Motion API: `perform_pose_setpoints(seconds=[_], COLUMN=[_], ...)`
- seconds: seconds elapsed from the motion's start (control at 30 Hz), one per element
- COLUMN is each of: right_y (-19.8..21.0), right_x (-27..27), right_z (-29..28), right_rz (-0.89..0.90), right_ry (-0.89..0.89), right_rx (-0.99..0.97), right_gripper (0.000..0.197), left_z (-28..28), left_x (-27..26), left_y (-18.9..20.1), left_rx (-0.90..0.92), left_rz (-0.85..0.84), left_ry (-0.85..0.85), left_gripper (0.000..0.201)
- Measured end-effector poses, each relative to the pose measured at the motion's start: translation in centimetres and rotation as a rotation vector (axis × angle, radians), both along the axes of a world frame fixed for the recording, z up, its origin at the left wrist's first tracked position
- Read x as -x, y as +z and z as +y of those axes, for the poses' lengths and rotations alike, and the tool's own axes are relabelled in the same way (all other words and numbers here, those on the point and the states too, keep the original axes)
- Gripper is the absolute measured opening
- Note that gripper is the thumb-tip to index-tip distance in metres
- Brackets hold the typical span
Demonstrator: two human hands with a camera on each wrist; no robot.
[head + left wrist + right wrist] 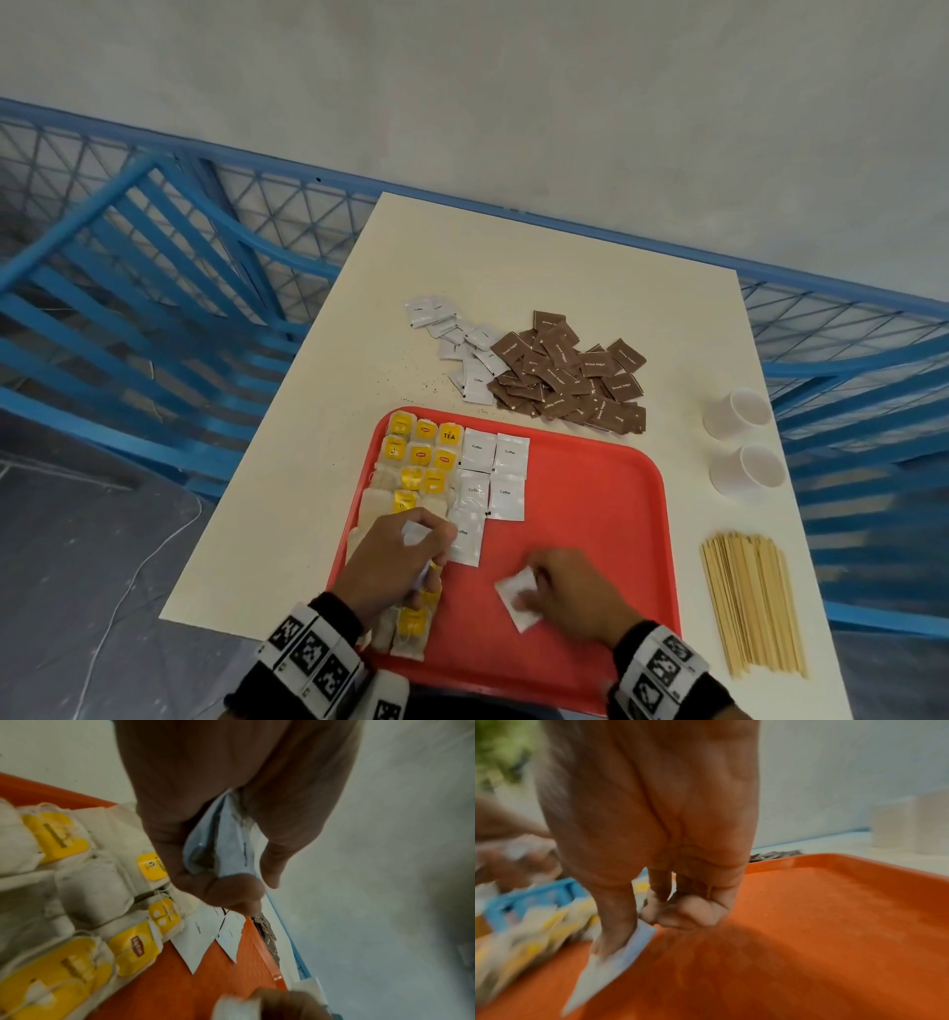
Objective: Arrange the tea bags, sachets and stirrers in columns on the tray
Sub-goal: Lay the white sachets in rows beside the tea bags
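A red tray point(590, 493) lies at the table's near edge. Yellow-tagged tea bags point(418, 457) fill its left side in columns, and white coffee sachets point(493, 475) lie in two columns beside them. My left hand point(405, 550) hovers over the tea bags and grips white sachets point(226, 850) between thumb and fingers. My right hand point(565, 596) is low over the tray's middle and pinches one white sachet point(516, 601), point(613, 961) whose lower corner touches the tray. Loose white sachets point(462, 349), brown sugar sachets point(570, 375) and wooden stirrers point(750, 601) lie on the table.
Two white paper cups point(739, 442) stand at the table's right edge, above the stirrers. A blue metal railing point(179, 267) runs behind and to the left of the table. The tray's right half point(616, 514) is bare.
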State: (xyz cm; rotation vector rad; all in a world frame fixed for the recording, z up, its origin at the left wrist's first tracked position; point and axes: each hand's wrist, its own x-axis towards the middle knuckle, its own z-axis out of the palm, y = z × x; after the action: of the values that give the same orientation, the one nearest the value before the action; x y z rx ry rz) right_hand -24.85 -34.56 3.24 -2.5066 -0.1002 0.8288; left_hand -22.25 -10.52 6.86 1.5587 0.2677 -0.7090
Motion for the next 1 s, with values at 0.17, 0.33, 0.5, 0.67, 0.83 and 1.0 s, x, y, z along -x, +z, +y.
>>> perform_pose_setpoints(seconds=[0.17,0.33,0.5,0.67,0.83,1.0], right_y=[2.9,4.9,5.4,5.0,4.2,2.1], right_x=[-1.0,-1.5,-2.1,-2.4,-1.8,-0.2], right_z=[1.6,2.8,2.8,4.8,3.3,2.6], right_rz=[0.025,0.010,-0.106,-0.095,0.049,0.124], right_ry=[-0.444,-0.540,-0.704,-0.379,-0.622,-0.630], right_rx=[-0.497,-0.704,-0.739,-0.639,-0.733,-0.617], right_gripper=[0.047,0.034,0.024,0.012,0.021,0.028], left_z=[-1.6,-1.4,-0.5,-0.7,-0.5,-1.3], left_x=[0.6,0.2,-0.2,0.1,0.3,0.6], left_y=[-0.1,0.2,0.7,0.6,-0.2,-0.8], left_rx=[-0.125,-0.125,-0.094,-0.070,-0.086,-0.080], left_rz=[-0.110,-0.185,-0.115,-0.104,-0.036,0.021], left_ry=[-0.222,-0.249,-0.283,-0.356,-0.232,-0.208], left_gripper=[0.026,0.034,0.034,0.033,0.037,0.034])
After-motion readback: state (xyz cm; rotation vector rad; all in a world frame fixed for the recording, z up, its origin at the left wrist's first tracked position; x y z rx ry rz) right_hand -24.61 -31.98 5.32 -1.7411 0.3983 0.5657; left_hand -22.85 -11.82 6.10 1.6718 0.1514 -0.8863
